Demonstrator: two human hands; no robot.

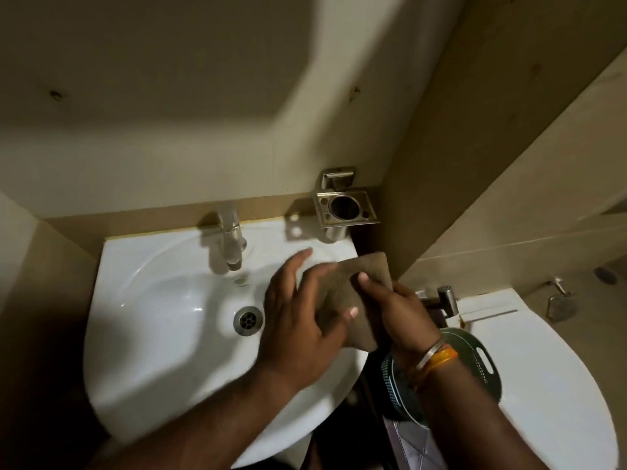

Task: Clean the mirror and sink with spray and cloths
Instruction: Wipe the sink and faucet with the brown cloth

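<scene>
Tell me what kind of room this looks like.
Most likely a small bathroom. A white wall-mounted sink with a chrome faucet fills the view, a metal tumbler holder is fixed to the wall, and what looks like a toilet stands to the right.

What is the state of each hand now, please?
Left hand: holding the brown cloth, thumb on top.
Right hand: gripping the same cloth.

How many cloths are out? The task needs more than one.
1: a brown cloth held by both hands, left hand and right hand, over the sink's right edge. Others may be out of view.
</scene>
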